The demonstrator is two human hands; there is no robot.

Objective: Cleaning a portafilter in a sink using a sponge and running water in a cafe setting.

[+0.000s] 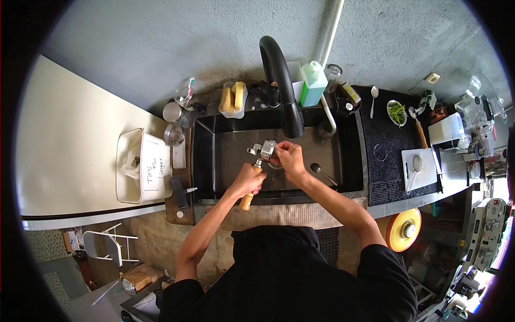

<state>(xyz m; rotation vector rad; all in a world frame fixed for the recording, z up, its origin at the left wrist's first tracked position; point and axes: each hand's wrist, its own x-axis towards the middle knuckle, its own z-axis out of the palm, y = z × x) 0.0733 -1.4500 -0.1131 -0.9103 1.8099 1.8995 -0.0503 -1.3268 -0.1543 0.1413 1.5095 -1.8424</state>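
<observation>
My left hand point(248, 180) is closed around the wooden handle of an espresso portafilter point(267, 149), whose metal head is turned sideways over the black sink point(277, 200). The fingers of my right hand point(290, 159) are pinched together at the open side of that head; whether they hold anything is hidden. Below them, a round metal rim shows partly in the basin. A dark-bowled spoon point(316, 168) lies in the sink to the right. The black faucet point(292, 116) arches over the basin, its spout just above my right hand.
Behind the sink stand a tub of sponges point(233, 100) and a bottle of green liquid point(314, 85). Glass jars and a white bin point(155, 169) are at the left. On the right, a black mat point(374, 161) bears a bowl of green pieces point(396, 113) and a strainer on a white board point(428, 173).
</observation>
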